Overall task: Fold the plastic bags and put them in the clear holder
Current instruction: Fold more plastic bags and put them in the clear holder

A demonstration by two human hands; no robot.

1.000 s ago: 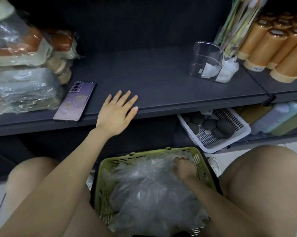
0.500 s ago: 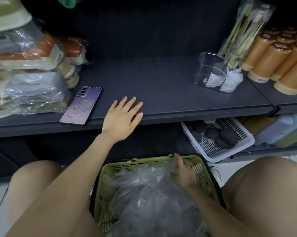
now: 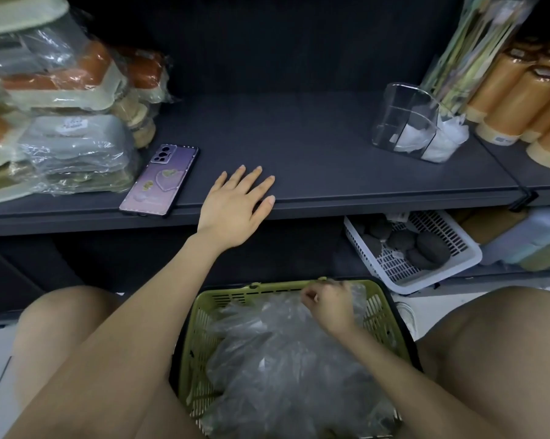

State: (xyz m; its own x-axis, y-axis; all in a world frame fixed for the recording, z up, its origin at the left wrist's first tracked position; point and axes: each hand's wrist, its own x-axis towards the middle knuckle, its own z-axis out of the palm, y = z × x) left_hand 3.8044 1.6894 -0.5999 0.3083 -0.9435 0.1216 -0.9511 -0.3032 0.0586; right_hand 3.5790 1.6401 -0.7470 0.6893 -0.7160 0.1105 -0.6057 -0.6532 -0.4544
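Note:
A green basket (image 3: 204,315) between my knees is heaped with crumpled clear plastic bags (image 3: 280,359). My right hand (image 3: 327,304) is at the basket's far rim, fingers curled and pinching the top edge of one bag. My left hand (image 3: 235,201) lies flat with straight fingers on the front edge of the dark shelf (image 3: 299,137). The clear holder (image 3: 406,118) stands at the shelf's right, with folded white bags in its right side.
A purple phone (image 3: 161,180) lies left of my left hand. Wrapped packages (image 3: 61,122) are stacked at far left. Orange rolls (image 3: 527,99) stand at far right. A white basket (image 3: 425,248) with dark round things sits on the lower shelf.
My right hand has risen from among the bags to the basket's far rim and curled its fingers on a bag's edge. The left hand has stayed flat on the shelf.

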